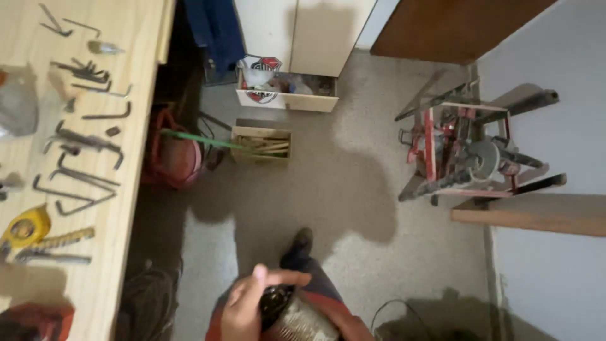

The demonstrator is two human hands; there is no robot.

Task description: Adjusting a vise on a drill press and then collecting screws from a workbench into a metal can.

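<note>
At the bottom edge my left hand (247,307) is closed around the dark round end (275,299) of a ribbed metallic cylinder (303,323), with the fingers stretched to the right over it. The cylinder lies against my leg in red and grey cloth (334,306), and my dark shoe (300,243) stands on the floor just ahead. My right hand does not appear in the picture. The lower part of the cylinder is cut off by the frame's edge.
On the left, a pale wooden workbench (136,38) carries several hex keys (82,142), drill bits and a yellow tape measure (24,228). On the floor are a red bucket (173,158), a small wooden box of sticks (261,144), a white drawer (287,95) and a red metal machine (470,151).
</note>
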